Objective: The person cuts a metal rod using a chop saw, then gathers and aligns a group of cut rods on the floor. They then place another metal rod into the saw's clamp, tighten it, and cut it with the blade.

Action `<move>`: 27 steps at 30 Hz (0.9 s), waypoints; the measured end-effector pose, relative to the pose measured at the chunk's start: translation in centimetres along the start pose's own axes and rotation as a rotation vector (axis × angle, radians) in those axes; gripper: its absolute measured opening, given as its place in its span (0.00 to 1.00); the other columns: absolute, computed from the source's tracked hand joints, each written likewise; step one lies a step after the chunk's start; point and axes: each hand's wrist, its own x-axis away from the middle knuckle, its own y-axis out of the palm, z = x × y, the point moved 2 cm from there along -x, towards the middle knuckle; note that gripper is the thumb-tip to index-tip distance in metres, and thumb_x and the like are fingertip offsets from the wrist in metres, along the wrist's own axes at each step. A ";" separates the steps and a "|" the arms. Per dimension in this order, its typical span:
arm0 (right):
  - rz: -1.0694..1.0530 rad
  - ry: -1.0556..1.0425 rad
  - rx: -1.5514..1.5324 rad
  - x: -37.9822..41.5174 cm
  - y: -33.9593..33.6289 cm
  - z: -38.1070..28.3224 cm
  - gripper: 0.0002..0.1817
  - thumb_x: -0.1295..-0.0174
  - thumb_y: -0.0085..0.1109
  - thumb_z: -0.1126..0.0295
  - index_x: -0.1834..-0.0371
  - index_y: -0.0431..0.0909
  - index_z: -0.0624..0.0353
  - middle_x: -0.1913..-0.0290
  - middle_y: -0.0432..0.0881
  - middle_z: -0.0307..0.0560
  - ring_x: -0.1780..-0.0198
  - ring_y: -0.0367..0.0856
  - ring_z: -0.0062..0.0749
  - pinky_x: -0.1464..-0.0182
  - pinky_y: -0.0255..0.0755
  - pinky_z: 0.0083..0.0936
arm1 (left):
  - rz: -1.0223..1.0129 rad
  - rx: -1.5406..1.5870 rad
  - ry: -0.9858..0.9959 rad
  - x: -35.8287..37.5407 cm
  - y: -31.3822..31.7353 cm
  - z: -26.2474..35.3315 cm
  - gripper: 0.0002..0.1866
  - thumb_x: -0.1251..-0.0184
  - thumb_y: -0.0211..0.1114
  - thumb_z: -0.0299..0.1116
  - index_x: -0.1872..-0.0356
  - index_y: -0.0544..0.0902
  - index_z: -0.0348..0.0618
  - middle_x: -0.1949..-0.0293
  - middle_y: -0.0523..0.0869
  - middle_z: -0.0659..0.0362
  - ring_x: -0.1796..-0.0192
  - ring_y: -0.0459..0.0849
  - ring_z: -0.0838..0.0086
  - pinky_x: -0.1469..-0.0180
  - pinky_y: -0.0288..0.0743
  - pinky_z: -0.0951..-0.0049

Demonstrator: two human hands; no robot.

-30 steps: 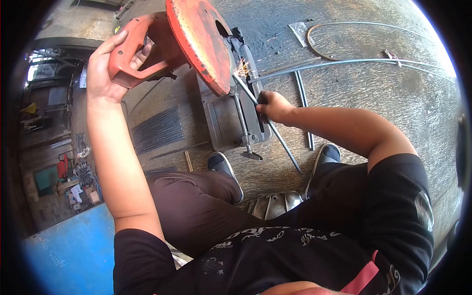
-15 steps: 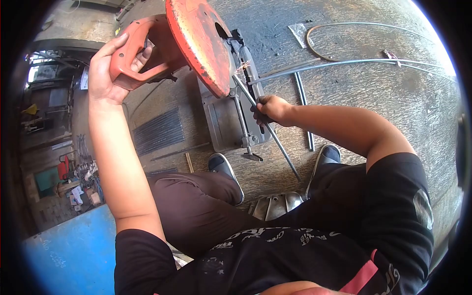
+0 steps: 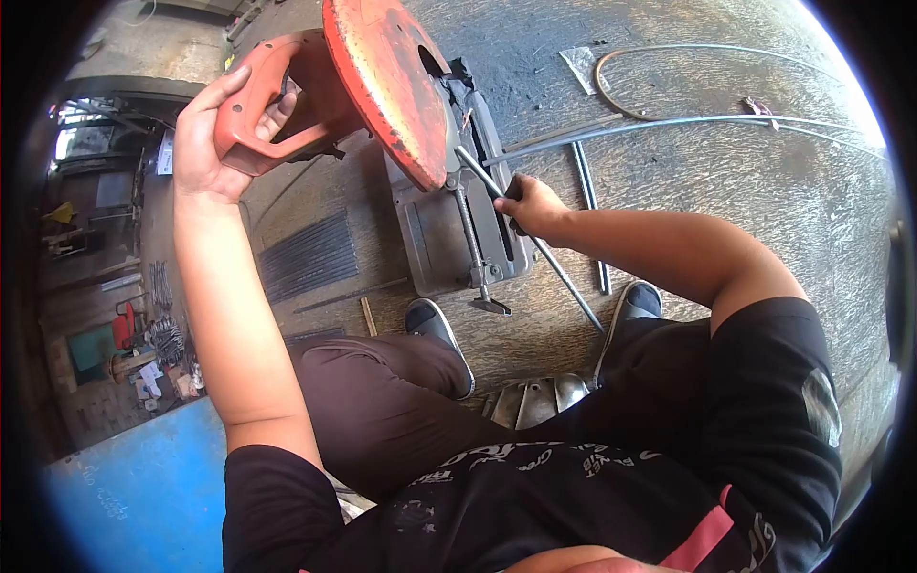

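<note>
My left hand [image 3: 210,143] is wrapped round the orange loop handle [image 3: 246,115] of a cut-off saw, its fingers inside the loop. The saw's worn orange blade guard [image 3: 382,86] leans over a grey base [image 3: 430,239] with a screw clamp [image 3: 468,229]. My right hand [image 3: 533,208] grips a thin metal rod [image 3: 570,285] lying slantwise across the base. The rod's upper end is beside the guard's lower edge; its lower end points toward my right foot. A small orange spark shows near the guard. The cutting disc is hidden behind the guard.
Long metal rods [image 3: 669,124] stretch across the floor to the right, beside a curved rod [image 3: 600,72]. A dark metal bar [image 3: 587,210] lies behind my right wrist. Several dark rods [image 3: 310,253] lie together at left. A blue surface [image 3: 143,487] is at lower left.
The sparks by the guard have shrunk to almost nothing. The rod's lower end has swung right, and my right hand has turned slightly with it. My left hand and the saw look nearly still.
</note>
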 end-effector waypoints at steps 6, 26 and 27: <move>-0.022 0.091 0.071 1.2 0.7 -2.2 0.17 0.42 0.69 0.65 0.61 0.73 0.67 0.74 0.80 0.49 0.76 0.80 0.30 0.73 0.77 0.30 | -0.006 0.011 -0.004 0.2 0.3 0.0 0.25 0.30 0.55 0.33 0.40 0.67 0.23 0.48 0.78 0.42 0.48 0.81 0.57 0.41 0.77 0.63; -0.098 0.009 -0.003 1.0 1.4 -2.2 0.13 0.40 0.65 0.70 0.65 0.71 0.67 0.76 0.80 0.48 0.77 0.81 0.29 0.75 0.76 0.28 | 0.013 -0.016 0.002 -0.1 -0.1 0.1 0.25 0.31 0.56 0.34 0.40 0.67 0.23 0.48 0.78 0.41 0.48 0.81 0.56 0.42 0.77 0.63; -0.123 0.006 -0.004 1.1 1.3 -2.2 0.12 0.38 0.63 0.71 0.66 0.69 0.66 0.77 0.80 0.47 0.76 0.82 0.29 0.75 0.76 0.26 | 0.008 -0.014 0.005 -0.1 -0.1 0.1 0.25 0.31 0.56 0.34 0.40 0.67 0.23 0.48 0.78 0.41 0.48 0.81 0.56 0.42 0.77 0.63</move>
